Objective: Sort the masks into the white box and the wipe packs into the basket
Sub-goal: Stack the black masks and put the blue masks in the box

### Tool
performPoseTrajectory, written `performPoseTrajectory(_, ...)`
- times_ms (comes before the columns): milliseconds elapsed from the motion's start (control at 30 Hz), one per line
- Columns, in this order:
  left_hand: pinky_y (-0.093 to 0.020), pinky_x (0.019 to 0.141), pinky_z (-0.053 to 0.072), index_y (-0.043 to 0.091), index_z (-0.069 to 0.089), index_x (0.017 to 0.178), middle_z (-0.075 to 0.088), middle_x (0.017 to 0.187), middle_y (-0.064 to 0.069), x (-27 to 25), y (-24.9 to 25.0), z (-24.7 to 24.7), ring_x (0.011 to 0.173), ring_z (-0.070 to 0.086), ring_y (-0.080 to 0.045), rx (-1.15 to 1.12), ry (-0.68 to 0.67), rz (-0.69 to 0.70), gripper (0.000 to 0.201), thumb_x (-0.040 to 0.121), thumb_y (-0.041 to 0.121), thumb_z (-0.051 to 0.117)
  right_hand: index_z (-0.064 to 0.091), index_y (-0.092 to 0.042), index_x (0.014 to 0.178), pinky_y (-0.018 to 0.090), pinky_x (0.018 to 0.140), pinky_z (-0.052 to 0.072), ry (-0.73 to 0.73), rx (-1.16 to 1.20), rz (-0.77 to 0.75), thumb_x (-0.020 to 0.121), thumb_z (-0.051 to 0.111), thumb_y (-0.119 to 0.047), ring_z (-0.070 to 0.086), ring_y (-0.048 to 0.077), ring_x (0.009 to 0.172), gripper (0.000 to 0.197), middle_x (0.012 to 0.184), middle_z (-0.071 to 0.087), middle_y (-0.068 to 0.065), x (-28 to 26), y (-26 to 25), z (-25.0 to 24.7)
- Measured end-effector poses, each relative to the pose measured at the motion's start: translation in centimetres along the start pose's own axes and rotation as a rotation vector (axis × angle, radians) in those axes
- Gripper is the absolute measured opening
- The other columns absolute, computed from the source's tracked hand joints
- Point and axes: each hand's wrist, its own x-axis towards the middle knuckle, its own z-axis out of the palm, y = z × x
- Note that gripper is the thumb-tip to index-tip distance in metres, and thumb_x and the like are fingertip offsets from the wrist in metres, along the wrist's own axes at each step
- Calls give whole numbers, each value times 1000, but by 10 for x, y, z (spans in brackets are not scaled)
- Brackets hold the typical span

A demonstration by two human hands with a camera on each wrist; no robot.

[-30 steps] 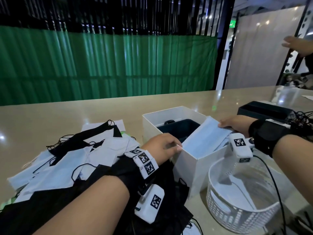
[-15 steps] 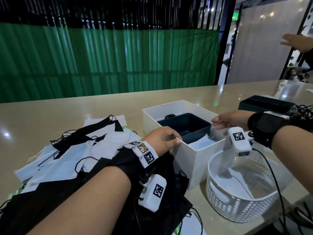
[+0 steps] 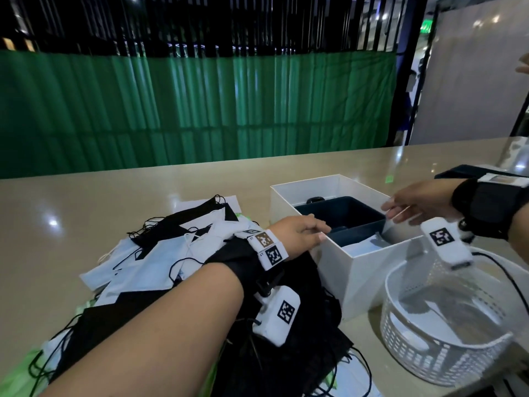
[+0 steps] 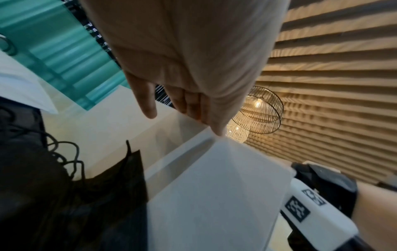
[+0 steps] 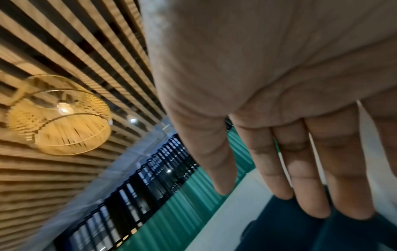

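Both hands are empty, fingers relaxed: the left hand [image 3: 297, 234] rests on the near-left rim of the white box [image 3: 369, 269], the right hand [image 3: 415, 203] hovers over its right side. A light mask [image 3: 365, 246] lies inside. For the next step, take one mask from the pile [image 3: 160, 253] at the left, without tangling its loops. The basket [image 3: 435, 348] stands near right.

Dim indoor; lamp [image 5: 60, 115] glows warm; table [image 3: 86, 207] glare; wrist views blurry, edges prob. warped.

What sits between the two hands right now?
In the head view, the white box opening: between left hand and right hand lie its dark inner tray and a pale mask.
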Motion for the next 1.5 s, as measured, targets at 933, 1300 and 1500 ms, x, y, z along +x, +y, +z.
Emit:
performPoseTrajectory(933, -28, 93, 43, 27, 46, 117, 55, 118, -1, -197, -156, -133, 111, 54, -19, 140, 227, -954, 38, 86, 46, 59, 66, -26, 106, 17, 82, 42, -350, -554, -545, 91, 57, -33, 54, 1, 74, 19, 82, 62, -15, -78, -93, 180)
performPoseTrajectory(1300, -24, 62, 36, 15, 51, 87, 57, 91, -9, -171, -160, -135, 80, 51, -22, 114, 269, -964, 19, 89, 30, 62, 52, -23, 127, 27, 101, 39, -291, -781, -441, 86, 59, -46, 52, 15, 116, 47, 127, 57, -4, -43, -94, 237)
performPoseTrajectory(1500, -23, 79, 35, 17, 50, 125, 51, 128, -12, -174, -160, -129, 113, 52, -25, 83, 369, -956, 50, 81, 29, 71, 39, -23, 139, 28, 104, 34, -265, -876, -318, 86, 58, -50, 45, 19, 127, 63, 141, 46, -1, -29, -88, 246)
